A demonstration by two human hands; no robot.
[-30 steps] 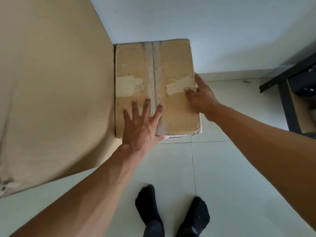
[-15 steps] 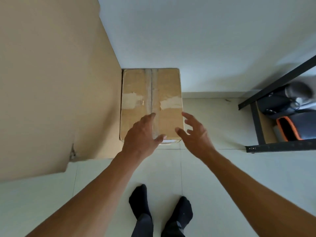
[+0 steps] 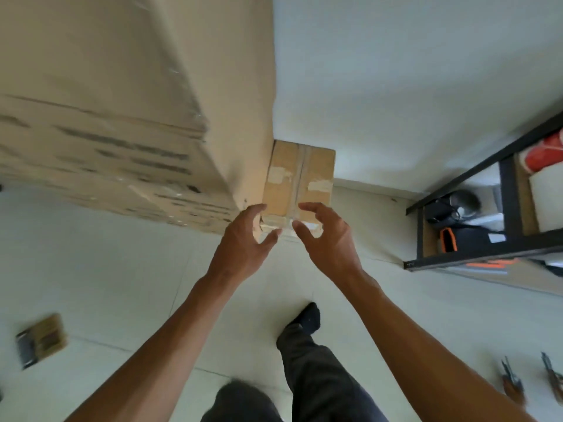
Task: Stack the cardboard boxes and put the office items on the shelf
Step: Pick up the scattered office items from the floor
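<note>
a small brush lies on the floor at far left. a big cardboard box looms beside the small taped cardboard box, which sits against the wall. the left hand and right hand hover before it, each grip loose and wide, holding nothing. the black shelf stands at right.

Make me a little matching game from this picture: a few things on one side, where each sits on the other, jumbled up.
Things
1. small taped brown cardboard box
2. black metal shelf rack
3. small brown and grey box
4. large tan cardboard box

Places
A. lying on the floor, far left
B. at the right edge
C. in the corner, beyond both hands
D. filling the upper left

Pairs: 1-C, 2-B, 3-A, 4-D
</note>
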